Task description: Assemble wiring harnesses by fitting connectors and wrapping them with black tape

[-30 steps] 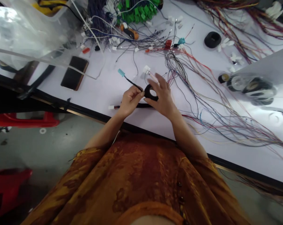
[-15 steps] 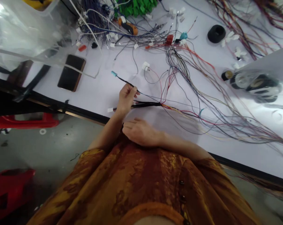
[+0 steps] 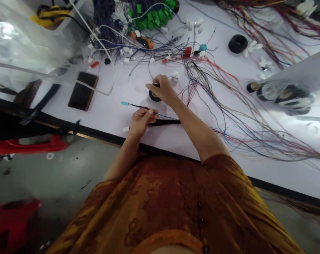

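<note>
Our R hand (image 3: 162,90) has reached out to the black rubber ring (image 3: 154,96) on the desk (image 3: 107,120), fingers (image 3: 156,85) over it, grip unclear; L fingers (image 3: 149,113) pinch the black wire (image 3: 138,106) w/ teal plug (image 3: 124,103).

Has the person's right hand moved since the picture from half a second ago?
Yes. The right hand has moved away from the table's near edge, out over the tabletop, and is now on a black ring.
</note>
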Demonstrator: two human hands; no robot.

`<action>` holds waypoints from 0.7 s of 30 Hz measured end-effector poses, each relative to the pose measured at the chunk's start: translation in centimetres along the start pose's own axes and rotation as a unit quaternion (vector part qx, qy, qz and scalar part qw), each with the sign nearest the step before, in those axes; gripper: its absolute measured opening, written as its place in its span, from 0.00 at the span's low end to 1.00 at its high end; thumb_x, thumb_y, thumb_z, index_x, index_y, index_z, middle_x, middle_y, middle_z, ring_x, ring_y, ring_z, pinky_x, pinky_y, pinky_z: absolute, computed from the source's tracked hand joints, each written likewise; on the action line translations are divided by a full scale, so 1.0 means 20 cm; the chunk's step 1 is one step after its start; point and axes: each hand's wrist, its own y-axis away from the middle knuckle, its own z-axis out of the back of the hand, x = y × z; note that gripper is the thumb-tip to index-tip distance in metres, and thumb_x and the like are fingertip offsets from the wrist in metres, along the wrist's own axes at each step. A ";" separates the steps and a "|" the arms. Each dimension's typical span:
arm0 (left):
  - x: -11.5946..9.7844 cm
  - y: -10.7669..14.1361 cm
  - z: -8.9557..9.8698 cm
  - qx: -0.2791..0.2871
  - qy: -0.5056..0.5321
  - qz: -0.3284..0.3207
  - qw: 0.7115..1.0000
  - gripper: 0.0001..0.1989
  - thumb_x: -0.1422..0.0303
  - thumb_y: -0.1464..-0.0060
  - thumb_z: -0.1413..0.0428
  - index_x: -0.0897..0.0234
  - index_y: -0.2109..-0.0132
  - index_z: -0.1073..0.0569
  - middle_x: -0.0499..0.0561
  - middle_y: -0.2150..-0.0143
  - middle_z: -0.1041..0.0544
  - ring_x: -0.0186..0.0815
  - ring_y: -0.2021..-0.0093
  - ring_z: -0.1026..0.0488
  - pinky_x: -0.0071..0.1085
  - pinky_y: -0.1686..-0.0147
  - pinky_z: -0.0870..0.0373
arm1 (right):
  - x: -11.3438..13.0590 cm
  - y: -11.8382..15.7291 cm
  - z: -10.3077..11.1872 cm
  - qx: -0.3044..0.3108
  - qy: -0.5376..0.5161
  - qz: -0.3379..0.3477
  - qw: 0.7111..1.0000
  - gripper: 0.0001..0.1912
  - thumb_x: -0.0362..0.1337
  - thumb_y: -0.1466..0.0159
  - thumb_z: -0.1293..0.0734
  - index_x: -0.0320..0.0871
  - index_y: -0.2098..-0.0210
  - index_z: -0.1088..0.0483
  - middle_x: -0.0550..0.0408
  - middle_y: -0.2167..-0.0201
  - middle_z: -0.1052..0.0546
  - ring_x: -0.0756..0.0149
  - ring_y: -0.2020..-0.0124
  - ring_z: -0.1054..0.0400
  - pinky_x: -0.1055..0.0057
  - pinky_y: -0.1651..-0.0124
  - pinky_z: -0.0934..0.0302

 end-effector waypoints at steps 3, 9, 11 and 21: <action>0.00 0.01 -0.01 -0.018 -0.059 -0.022 0.998 0.17 0.56 0.48 0.35 0.65 0.69 0.30 0.51 0.67 0.19 0.27 0.75 0.26 0.23 0.74 0.28 | -0.01 0.17 0.15 -0.035 -0.001 0.095 0.995 0.07 0.38 0.34 0.31 0.43 0.60 0.33 0.49 0.56 0.28 0.65 0.52 0.36 0.66 0.42 0.42; 0.01 -0.04 0.04 -0.106 -0.323 -0.157 0.927 0.15 0.56 0.43 0.40 0.63 0.67 0.28 0.49 0.70 0.23 0.33 0.72 0.28 0.31 0.67 0.29 | -0.29 0.73 0.45 -0.031 0.011 0.070 0.997 0.11 0.42 0.31 0.36 0.46 0.68 0.28 0.53 0.69 0.24 0.62 0.63 0.31 0.61 0.54 0.37; 0.01 -0.07 0.08 -0.113 -0.456 -0.199 0.860 0.14 0.57 0.42 0.42 0.62 0.69 0.29 0.53 0.67 0.22 0.40 0.64 0.26 0.38 0.56 0.29 | -0.40 0.90 0.48 -0.051 0.026 0.044 0.997 0.11 0.43 0.31 0.35 0.47 0.67 0.25 0.52 0.67 0.23 0.60 0.61 0.30 0.59 0.53 0.36; -0.11 -0.14 0.26 -0.200 -0.626 -0.106 0.746 0.19 0.55 0.53 0.39 0.59 0.69 0.40 0.53 0.65 0.31 0.50 0.56 0.31 0.56 0.44 0.34 | -0.51 1.09 0.40 -0.132 0.092 0.031 0.986 0.13 0.43 0.30 0.36 0.46 0.65 0.22 0.49 0.61 0.22 0.58 0.57 0.29 0.55 0.48 0.34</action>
